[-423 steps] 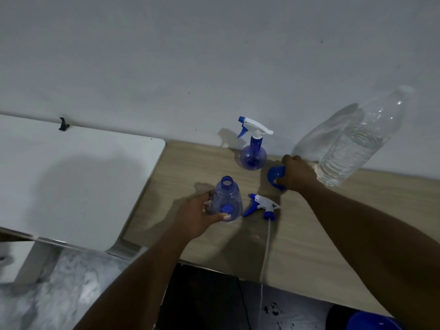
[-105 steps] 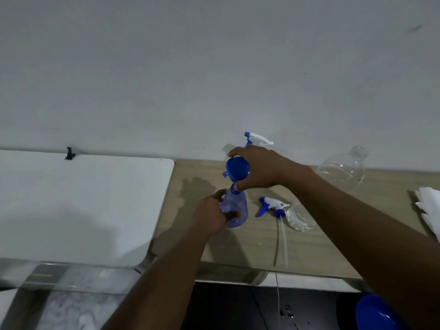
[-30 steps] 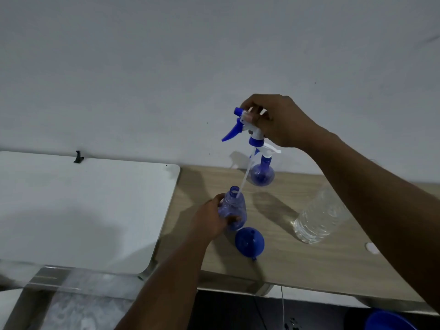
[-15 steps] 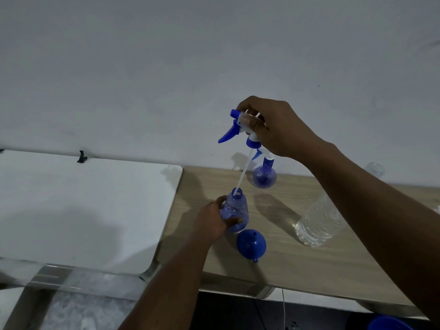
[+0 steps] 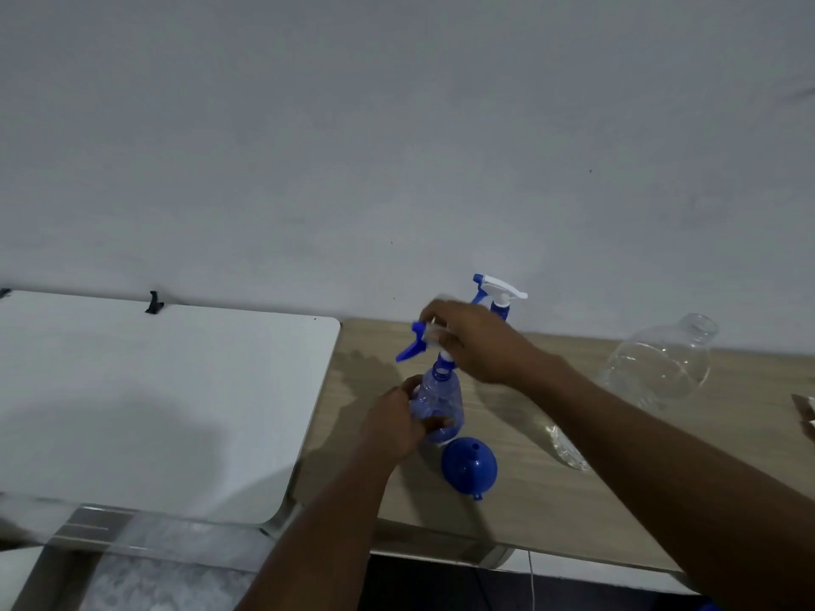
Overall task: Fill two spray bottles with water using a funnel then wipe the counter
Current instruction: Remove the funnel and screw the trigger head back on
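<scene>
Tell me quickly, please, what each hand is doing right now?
Left hand: closed around the spray bottle, steadying it on the counter.
Right hand: closed on the trigger sprayer head at the bottle's neck.

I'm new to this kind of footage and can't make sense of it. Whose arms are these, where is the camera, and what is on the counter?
There is no machine here: a person wears one camera on the head, looking down at their own bare hands. The left hand steadies a small translucent blue spray bottle standing on the pale wooden counter. The right hand holds a white-and-blue trigger sprayer head over that bottle's neck. A blue plastic funnel lies beside it, a second spray bottle stands by the wall, and a large clear plastic bottle stands to the right. A white tabletop adjoins on the left.
</scene>
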`<state>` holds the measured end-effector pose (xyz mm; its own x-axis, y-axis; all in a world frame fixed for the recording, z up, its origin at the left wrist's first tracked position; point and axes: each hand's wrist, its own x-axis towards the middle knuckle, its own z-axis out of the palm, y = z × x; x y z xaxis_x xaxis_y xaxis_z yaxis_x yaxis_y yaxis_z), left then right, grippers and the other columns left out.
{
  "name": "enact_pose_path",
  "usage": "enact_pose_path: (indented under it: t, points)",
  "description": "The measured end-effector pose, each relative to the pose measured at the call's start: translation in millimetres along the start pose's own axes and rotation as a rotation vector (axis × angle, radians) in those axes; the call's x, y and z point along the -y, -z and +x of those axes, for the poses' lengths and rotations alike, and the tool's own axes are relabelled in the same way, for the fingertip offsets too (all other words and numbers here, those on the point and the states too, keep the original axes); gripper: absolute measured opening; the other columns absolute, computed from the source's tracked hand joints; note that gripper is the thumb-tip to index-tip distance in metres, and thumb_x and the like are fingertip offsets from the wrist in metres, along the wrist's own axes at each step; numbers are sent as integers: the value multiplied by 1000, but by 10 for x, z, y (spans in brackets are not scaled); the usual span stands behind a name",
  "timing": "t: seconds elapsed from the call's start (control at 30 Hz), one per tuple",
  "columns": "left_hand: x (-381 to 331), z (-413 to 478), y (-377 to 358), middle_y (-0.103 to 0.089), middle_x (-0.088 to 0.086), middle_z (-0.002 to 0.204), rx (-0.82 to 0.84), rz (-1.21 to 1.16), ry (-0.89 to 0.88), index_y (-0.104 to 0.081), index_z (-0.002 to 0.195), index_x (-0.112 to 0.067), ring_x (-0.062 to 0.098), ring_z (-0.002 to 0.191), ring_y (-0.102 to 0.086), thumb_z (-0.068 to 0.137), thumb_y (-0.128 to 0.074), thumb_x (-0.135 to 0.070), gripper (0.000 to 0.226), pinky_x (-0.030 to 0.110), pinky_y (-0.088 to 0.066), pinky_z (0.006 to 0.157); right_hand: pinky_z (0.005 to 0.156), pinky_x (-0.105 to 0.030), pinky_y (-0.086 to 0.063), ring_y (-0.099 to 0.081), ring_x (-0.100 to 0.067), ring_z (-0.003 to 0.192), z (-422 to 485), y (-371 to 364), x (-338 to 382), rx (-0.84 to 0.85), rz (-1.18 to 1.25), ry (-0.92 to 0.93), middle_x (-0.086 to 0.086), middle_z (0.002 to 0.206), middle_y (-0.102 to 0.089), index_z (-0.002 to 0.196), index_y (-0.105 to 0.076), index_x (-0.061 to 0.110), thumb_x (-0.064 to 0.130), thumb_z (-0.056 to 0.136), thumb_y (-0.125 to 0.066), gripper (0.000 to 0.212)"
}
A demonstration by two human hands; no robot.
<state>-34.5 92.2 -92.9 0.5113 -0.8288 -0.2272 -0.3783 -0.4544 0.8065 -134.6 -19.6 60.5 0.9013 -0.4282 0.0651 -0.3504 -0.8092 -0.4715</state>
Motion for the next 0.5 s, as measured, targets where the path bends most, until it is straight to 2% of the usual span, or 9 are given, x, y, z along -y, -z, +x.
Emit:
enact_pose_path:
  t: [0.07,0.13,0.2,0.27,0.33,0.5]
  points:
    - [-11,-5,-6,-64,-6,131,2,5,14,-49,140,-29,17,113,-63,70,-85,-53,82,40,-52,100,78,-39,-54,-61,-18,86,-36,-197,-60,12,-11,-11,-3,105,-66,122,-52,19,26,104,-44,20]
    - [-14,-9,-8,-63,-6,132,-1,-4,25,-47,142,-28,18,112,-63,70,-85,-52,85,39,-51,101,76,-40,-54,-61,-20,81,-38,-311,-93,16,-27,7,-4,98,-65,123,-46,17,22,105,-42,20]
    - [-19,-15,-6,-62,-4,132,-3,-2,21,-48,142,-27,18,114,-61,72,-85,-48,82,37,-50,101,73,-39,-54,-60,-20,78,-29,-344,-94,54,-47,19,-3,94,-59,128,-40,15,12,101,-45,28]
    - [-8,-8,-11,-62,-4,130,-6,-9,16,-49,140,-26,18,115,-61,74,-85,-44,77,33,-48,99,73,-38,-55,-59,-19,78,-37,-353,-111,76,-54,12,-2,94,-54,132,-36,16,8,97,-49,39]
    - [-10,-11,-10,-64,-5,126,-8,-7,13,-50,138,-26,17,114,-61,77,-84,-41,72,31,-48,97,73,-38,-56,-60,-20,80,-65,-375,-148,91,-51,8,-1,93,-52,132,-35,16,8,96,-50,40]
    - [-32,0,-7,-63,-1,130,19,21,26,-49,140,-23,19,118,-60,81,-82,-38,69,34,-47,102,72,-33,-57,-62,-18,82,-77,-392,-183,190,-106,-8,-3,105,-53,134,-31,21,10,93,-59,51]
